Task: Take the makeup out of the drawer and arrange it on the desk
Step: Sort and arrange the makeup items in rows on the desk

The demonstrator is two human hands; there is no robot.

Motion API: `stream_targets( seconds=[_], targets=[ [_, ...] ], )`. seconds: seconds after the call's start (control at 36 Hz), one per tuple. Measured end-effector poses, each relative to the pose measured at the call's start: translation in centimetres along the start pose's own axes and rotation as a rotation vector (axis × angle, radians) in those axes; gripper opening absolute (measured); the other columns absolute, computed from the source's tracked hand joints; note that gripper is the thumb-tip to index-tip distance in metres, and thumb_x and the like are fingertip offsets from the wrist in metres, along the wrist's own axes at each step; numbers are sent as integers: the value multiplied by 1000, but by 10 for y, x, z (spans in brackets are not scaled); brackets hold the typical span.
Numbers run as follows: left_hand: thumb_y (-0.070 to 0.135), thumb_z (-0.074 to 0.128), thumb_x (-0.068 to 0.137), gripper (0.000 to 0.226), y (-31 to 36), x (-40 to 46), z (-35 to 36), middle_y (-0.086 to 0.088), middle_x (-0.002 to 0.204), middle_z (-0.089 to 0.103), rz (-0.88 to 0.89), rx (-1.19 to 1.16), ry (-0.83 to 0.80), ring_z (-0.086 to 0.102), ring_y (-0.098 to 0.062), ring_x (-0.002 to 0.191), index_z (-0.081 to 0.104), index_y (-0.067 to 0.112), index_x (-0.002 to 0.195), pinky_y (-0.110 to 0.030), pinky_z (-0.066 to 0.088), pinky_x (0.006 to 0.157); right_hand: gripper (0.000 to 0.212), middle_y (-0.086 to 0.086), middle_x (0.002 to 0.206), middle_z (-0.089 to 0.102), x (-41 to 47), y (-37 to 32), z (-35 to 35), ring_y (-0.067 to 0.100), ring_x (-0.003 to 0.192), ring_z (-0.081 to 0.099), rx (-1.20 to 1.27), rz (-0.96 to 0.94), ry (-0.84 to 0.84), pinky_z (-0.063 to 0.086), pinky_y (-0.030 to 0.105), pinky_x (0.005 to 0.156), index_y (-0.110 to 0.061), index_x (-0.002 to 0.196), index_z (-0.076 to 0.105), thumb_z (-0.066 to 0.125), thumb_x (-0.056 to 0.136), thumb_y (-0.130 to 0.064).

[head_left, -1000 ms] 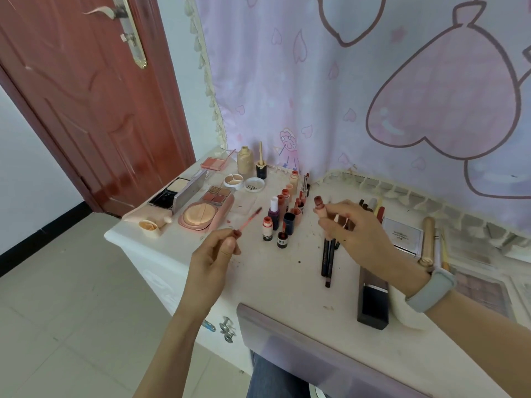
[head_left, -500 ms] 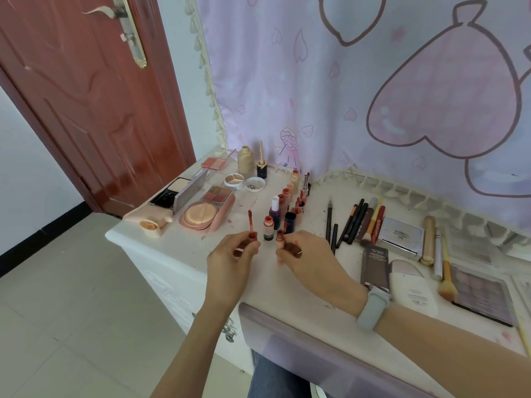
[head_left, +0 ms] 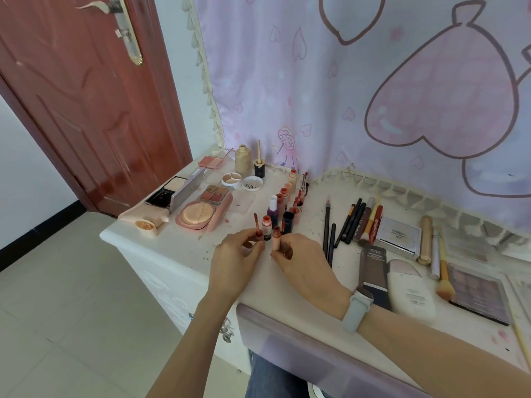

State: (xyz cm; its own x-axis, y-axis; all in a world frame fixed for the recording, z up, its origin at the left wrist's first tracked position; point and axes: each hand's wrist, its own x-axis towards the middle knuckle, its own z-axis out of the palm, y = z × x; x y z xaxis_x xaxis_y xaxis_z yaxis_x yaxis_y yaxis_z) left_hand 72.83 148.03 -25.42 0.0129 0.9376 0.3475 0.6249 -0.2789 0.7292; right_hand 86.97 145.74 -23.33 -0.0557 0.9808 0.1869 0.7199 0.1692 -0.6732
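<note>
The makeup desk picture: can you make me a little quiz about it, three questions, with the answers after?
1. True or false: the left hand pinches a wand applicator with its tip pointing up.
2. What does the right hand hold? A) a lip gloss tube B) the orange brush C) a black pencil
3. Fill in: the orange brush lies on the desk with its bristles against the edge of the eyeshadow ______.

Key: 1 true. 2 A, the lip gloss tube, held upright with its cap off. 3 palette.
</note>
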Motion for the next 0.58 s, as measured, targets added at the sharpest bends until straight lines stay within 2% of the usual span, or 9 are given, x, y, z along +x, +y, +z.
stream_targets(
  seconds=[0.11,0.17,0.25,0.31,0.44,0.53,0.58],
  targets=[
    [13,68,83,21,1,0,-1,14,84,63,49,33,29,51,-8,79,70,18,103,-7,34,67,7,-5,84,54,0,0,3,10,74,51,18,1,-3,37,11,63,-18,85,57,58,90,-22],
    [12,69,82,20,0,-1,-1,11,86,67,64,47,55,50,-9,79,71,17,101,-21,39,70,5,-7,84,53,-1,1,4,7,74,50,21,2,0,36,9,62,-18,86,58,58,90,-22],
    [13,68,83,17,-2,-1,-1,8,87,69,43,61,39,51,-11,80,71,16,99,-33,44,75,9,-5,85,55,-1,2,5,11,76,52,3,9,-3,40,17,66,-15,85,60,58,90,-22],
    [13,67,83,15,-3,-1,-1,6,86,70,31,80,14,53,-15,81,71,16,97,-35,44,77,11,-2,85,57,0,2,4,14,78,53,-5,14,-8,43,23,69,-13,85,62,58,90,-22],
    [13,66,82,16,-2,-3,0,6,85,68,19,96,8,56,-20,85,71,17,97,-38,45,79,12,-2,89,57,-2,3,1,14,80,54,-17,-2,-25,45,24,73,-14,91,64,58,89,-25],
    [13,66,83,17,-3,-4,-1,6,89,69,29,108,7,56,-22,87,70,17,98,-40,45,82,18,-8,90,55,-6,6,-3,5,78,52,-16,-21,-24,39,10,68,-19,103,66,58,90,-28],
    [15,65,83,19,-2,-5,-2,7,92,69,30,112,6,56,-21,88,69,18,101,-41,45,84,26,-9,92,53,-9,10,-8,4,78,52,-32,-23,-12,38,9,68,-19,113,63,58,90,-29]
  ],
)
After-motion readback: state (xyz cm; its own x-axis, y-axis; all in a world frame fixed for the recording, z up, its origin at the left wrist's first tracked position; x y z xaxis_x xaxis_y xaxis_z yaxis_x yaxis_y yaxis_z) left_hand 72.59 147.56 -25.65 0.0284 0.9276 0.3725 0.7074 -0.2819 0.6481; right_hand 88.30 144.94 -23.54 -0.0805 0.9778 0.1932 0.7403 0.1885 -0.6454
